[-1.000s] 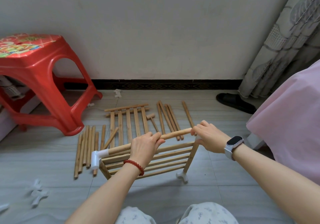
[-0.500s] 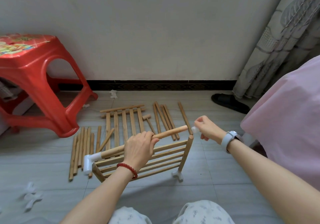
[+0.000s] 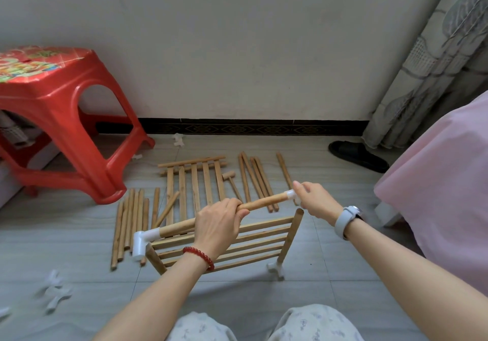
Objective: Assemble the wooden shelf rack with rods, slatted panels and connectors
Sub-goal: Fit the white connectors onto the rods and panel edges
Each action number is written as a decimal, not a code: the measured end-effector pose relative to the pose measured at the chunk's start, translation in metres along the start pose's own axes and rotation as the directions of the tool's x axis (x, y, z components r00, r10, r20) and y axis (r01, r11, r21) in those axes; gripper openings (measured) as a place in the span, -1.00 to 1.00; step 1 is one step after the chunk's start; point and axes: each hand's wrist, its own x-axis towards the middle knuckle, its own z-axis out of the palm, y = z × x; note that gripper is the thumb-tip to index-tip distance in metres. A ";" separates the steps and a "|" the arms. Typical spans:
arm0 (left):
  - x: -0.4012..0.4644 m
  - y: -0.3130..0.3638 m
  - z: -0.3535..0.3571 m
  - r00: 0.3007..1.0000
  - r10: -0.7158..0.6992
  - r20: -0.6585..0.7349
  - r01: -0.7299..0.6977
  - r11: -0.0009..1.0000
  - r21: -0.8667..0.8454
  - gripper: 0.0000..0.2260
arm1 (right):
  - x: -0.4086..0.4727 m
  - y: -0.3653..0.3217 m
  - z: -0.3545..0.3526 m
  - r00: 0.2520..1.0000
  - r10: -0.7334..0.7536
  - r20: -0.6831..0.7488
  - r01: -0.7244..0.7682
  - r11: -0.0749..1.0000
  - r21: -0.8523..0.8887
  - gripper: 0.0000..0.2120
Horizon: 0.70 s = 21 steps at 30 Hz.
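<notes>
The top rod (image 3: 224, 212) runs at a slant above the half-built rack (image 3: 224, 245), which stands on the tiled floor (image 3: 330, 261) just in front of the person's knees. The rod's lower left end sits in a white corner connector (image 3: 141, 243) on top of the rack's left post; its raised right end carries another white connector (image 3: 290, 194), which is above and apart from the bare top of the right post (image 3: 295, 224). The left hand (image 3: 219, 225) is wrapped around the middle of the rod, fingers curled over it, with a red bead bracelet (image 3: 199, 254) on the wrist. The right hand (image 3: 314, 199) pinches the connector at the rod's right end between thumb and fingertips; a pale watch (image 3: 346, 219) sits on that wrist. The rack's slatted panel (image 3: 237, 248) stands on edge between the two posts, and a white foot connector (image 3: 276, 268) is at the base of the right post.

Beyond the rack, a second slatted panel (image 3: 194, 182) lies flat on the floor, with a small wooden mallet (image 3: 231, 180) beside it and loose rods (image 3: 253, 179) to its right. More rods (image 3: 130, 221) lie in a bundle to the left. Spare white connectors (image 3: 54, 291) are scattered at the lower left, and one (image 3: 178, 140) lies near the wall. A red plastic stool (image 3: 60, 118) stands at the left, a black slipper (image 3: 357, 154) and a curtain (image 3: 435, 63) at the right, next to pink fabric (image 3: 443, 182).
</notes>
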 end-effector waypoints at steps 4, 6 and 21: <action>0.002 0.001 -0.009 0.996 -0.028 -0.082 0.023 0.998 -0.066 -0.74 | -0.002 -0.016 0.000 0.994 -0.077 -0.079 0.079 0.996 0.033 -0.57; 0.008 0.000 -0.016 0.993 -0.076 -0.093 0.067 0.993 -0.100 -0.78 | 0.000 -0.028 -0.005 0.986 -0.120 -0.113 0.131 0.987 0.097 -0.53; 0.021 -0.037 -0.046 0.953 -0.185 0.239 0.302 0.580 -0.757 -0.76 | -0.001 -0.032 -0.006 0.872 -0.479 -0.103 0.454 0.868 -0.200 -0.81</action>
